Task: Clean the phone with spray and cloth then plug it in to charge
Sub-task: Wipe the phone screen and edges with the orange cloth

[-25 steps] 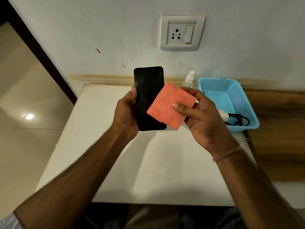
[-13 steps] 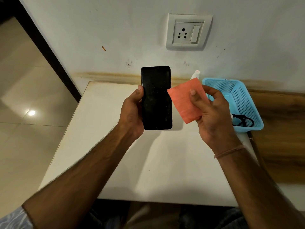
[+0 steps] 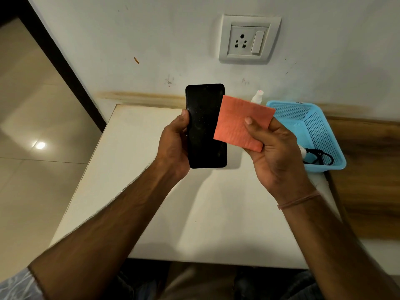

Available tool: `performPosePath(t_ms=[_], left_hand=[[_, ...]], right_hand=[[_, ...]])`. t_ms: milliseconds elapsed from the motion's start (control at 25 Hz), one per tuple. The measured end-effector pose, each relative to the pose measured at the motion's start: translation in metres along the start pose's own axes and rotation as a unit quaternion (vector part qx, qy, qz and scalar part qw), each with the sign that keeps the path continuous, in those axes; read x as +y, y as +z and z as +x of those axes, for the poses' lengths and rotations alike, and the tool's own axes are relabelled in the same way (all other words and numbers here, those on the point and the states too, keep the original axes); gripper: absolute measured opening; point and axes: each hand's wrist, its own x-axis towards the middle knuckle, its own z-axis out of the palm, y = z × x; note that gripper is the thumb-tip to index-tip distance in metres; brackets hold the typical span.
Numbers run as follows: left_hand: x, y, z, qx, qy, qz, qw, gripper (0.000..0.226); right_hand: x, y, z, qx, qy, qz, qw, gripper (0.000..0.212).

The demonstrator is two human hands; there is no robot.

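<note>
black phone [image 3: 205,126] upright, gripped by left hand [image 3: 174,148], orange cloth [image 3: 241,122] pinched in right hand [image 3: 275,156], overlapping phone's right edge, above white table [image 3: 134,169]

left hand [image 3: 173,146]: raised, phone [image 3: 205,126] gripped upright, thumb laid along its left edge | right hand [image 3: 275,152]: held just right of the left, palm turned toward the camera, cloth [image 3: 240,122] pinched under the thumb against the fingers | forearms: both bare, stretched forward, converged toward the hands

No legible text (mark on the blue basket [image 3: 318,131] rim unreadable).
</note>
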Motion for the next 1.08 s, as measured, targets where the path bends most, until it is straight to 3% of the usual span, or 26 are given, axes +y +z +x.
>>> performPosePath(t_ms=[80,160,240,320,440,560,680,920,1080], left_hand=[[0.001,0.000,-0.001,-0.008,0.001,-0.005,1.000,0.036],[0.001,0.000,-0.002,-0.017,-0.006,-0.002,1.000,0.045],[0.001,0.001,-0.003,-0.024,-0.017,0.008,1.000,0.053],[0.002,0.001,-0.003,-0.033,-0.024,0.011,0.999,0.056],[0.006,0.000,-0.002,-0.050,-0.039,0.001,0.998,0.057],[0.007,-0.001,0.001,-0.061,-0.054,-0.033,0.996,0.057],[0.005,-0.003,0.002,-0.072,-0.055,-0.072,0.993,0.055],[0.005,-0.006,0.003,-0.128,-0.080,-0.080,0.985,0.058],[0.011,-0.005,0.000,-0.166,-0.093,-0.089,0.978,0.058]], right_hand=[[0.001,0.002,-0.003,0.031,-0.176,-0.165,0.970,0.019],[0.007,0.005,-0.008,0.016,-0.341,-0.335,0.878,0.025],[0.016,0.010,-0.014,0.003,-0.417,-0.426,0.803,0.033],[0.024,0.014,-0.018,-0.007,-0.440,-0.465,0.768,0.032],[0.026,0.013,-0.020,-0.021,-0.449,-0.486,0.750,0.028],[0.021,0.012,-0.021,0.020,-0.490,-0.480,0.727,0.033],[0.017,0.012,-0.017,0.054,-0.523,-0.471,0.708,0.021],[0.032,0.007,-0.014,-0.011,-0.436,-0.484,0.759,0.028],[0.035,0.007,-0.013,-0.023,-0.404,-0.488,0.773,0.036]])
